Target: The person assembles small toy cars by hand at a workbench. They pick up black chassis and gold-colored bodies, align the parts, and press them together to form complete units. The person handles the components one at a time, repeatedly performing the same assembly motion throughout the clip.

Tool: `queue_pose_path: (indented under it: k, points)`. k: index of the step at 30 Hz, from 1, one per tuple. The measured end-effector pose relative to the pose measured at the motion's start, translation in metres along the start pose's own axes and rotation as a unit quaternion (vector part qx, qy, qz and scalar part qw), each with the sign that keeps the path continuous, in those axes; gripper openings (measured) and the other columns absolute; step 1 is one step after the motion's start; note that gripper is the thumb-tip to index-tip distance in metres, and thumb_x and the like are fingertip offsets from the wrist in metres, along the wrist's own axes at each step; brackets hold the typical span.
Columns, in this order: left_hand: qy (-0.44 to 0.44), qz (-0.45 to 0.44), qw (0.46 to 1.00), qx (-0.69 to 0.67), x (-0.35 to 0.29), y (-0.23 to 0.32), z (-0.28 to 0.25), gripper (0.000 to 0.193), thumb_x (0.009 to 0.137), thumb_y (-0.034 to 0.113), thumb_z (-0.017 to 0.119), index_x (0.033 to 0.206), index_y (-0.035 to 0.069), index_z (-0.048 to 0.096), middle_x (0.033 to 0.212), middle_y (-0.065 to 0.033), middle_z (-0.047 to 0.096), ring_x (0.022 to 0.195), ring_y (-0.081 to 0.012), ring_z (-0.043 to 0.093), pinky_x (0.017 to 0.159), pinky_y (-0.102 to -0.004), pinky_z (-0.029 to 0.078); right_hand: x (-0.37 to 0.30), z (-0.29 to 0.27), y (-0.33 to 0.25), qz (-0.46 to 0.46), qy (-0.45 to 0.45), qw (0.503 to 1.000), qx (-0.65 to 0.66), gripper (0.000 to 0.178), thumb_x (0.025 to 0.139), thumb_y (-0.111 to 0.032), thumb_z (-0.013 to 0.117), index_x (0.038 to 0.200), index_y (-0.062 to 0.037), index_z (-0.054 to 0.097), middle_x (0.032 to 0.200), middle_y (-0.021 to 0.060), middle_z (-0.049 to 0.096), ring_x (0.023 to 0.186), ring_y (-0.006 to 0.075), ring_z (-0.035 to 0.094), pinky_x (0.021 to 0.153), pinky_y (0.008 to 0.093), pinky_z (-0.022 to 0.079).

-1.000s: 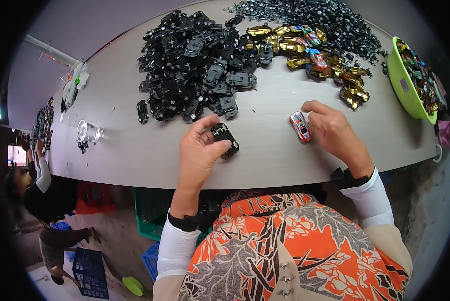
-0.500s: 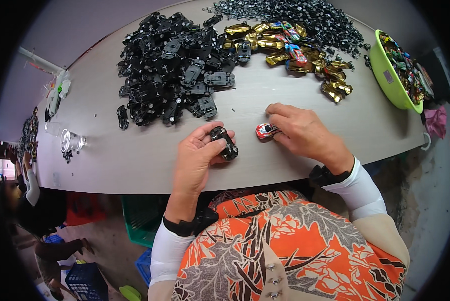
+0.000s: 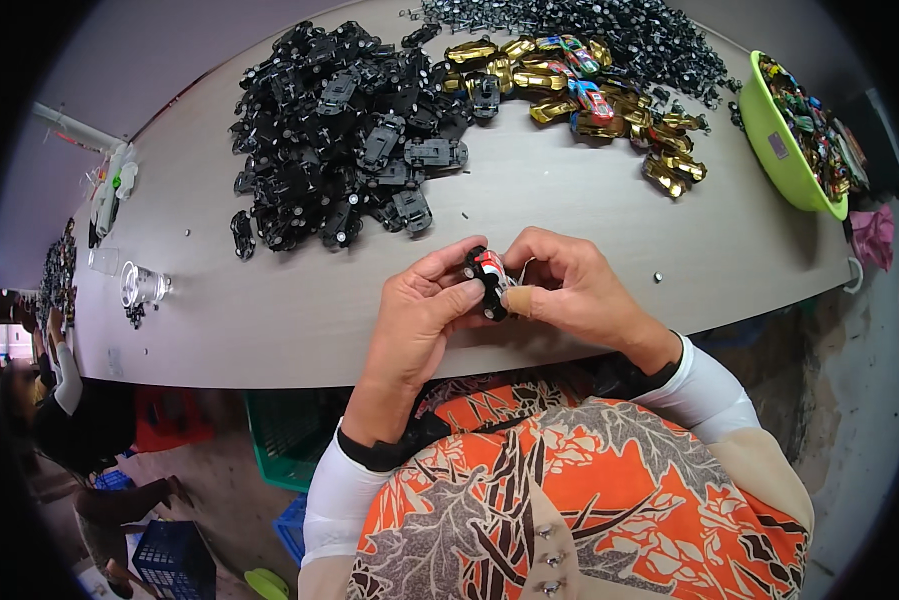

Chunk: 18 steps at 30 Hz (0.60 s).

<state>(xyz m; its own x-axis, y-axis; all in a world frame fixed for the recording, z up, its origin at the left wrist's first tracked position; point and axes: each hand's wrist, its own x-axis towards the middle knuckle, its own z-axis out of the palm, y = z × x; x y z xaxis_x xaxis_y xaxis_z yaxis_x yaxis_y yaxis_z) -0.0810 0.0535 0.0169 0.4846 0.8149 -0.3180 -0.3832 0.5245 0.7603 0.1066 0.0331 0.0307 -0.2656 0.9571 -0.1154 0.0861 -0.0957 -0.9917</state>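
Note:
Over the table's near part, my left hand (image 3: pixel 416 308) is closed on a black toy car chassis (image 3: pixel 492 309) with wheels, thumb along its side. My right hand (image 3: pixel 581 287) pinches a red and white toy car body (image 3: pixel 490 264) against that chassis. The two parts meet between the hands; fingers hide some of the join, so I cannot tell whether they are fully seated. A plaster-like wrap (image 3: pixel 529 301) covers my right thumb. Beyond the hands lie a heap of black chassis (image 3: pixel 304 150) and a cluster of mostly gold car bodies (image 3: pixel 542 80).
Small wheel-and-axle pieces (image 3: pixel 609 30) spread along the far edge. A lime green basin (image 3: pixel 769 140) of car bodies stands at right. A clear cup (image 3: pixel 141 285) sits at left, and a small silvery piece (image 3: pixel 657 277) lies right of my hands. Another person (image 3: pixel 79 420) works far left.
My right hand has lifted the red and white car body off the table and brought it left onto the chassis. The left hand has shifted slightly right and turned the chassis.

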Motion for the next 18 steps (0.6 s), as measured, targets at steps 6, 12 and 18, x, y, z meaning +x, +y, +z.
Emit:
queue_pose_path:
  k: [6,12,18]
  points:
    - [-0.008,0.002,0.998,-0.064,0.000,0.006,-0.003,0.040,0.083,0.001,0.060,0.121,-0.002,0.050,0.101,-0.0105,0.062,0.087,-0.0172,0.064,0.070,-0.0309,0.058,-0.003,-0.007,-0.012,0.040,0.030,0.979,0.200,0.025,0.077,0.000,0.062,0.100,-0.0022,0.052,0.081,0.0021,0.055,0.059,0.0030,0.052,0.045,0.0174,0.040]
    - [-0.012,0.028,0.997,-0.074,-0.002,0.004,0.003,0.041,0.081,0.001,0.061,0.121,-0.002,0.049,0.101,-0.0104,0.061,0.088,-0.0180,0.063,0.070,-0.0318,0.059,-0.008,0.004,-0.018,-0.022,0.054,0.989,0.134,0.029,0.077,0.000,0.062,0.103,-0.0025,0.049,0.086,0.0016,0.055,0.064,0.0020,0.051,0.050,0.0163,0.040]
    - [-0.021,0.032,0.999,-0.032,-0.003,0.002,0.004,0.043,0.078,0.003,0.064,0.119,-0.001,0.050,0.107,-0.0123,0.059,0.092,-0.0214,0.062,0.075,-0.0373,0.058,-0.011,0.010,-0.010,-0.065,0.072,0.994,0.042,0.028,0.076,-0.001,0.062,0.101,-0.0025,0.050,0.085,0.0002,0.055,0.064,0.0011,0.045,0.054,0.0172,0.038]
